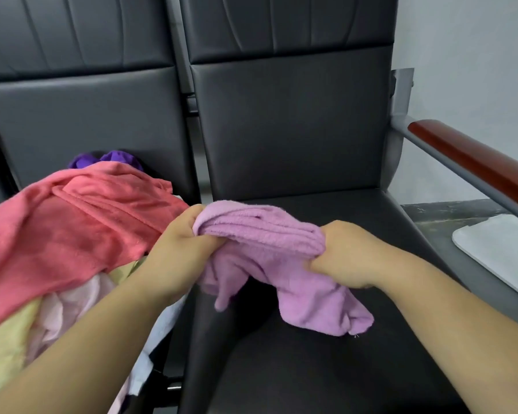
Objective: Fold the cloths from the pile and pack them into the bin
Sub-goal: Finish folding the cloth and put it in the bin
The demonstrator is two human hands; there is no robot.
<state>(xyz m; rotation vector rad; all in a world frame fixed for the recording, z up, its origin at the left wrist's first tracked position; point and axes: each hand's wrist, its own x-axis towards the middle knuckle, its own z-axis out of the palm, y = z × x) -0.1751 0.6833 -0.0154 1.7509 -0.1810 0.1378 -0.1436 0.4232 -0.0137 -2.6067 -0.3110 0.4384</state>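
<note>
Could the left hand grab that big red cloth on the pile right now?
Probably yes. The red cloth lies uncovered on top, right beside the left hand; but that hand grips the lilac cloth and would have to let go first.

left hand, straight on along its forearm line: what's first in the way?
The lilac cloth that the left hand itself grips. Past that, probably the black chair backrest, though depth is unclear.

Soft even light, slight blur, wide-angle edges
</note>
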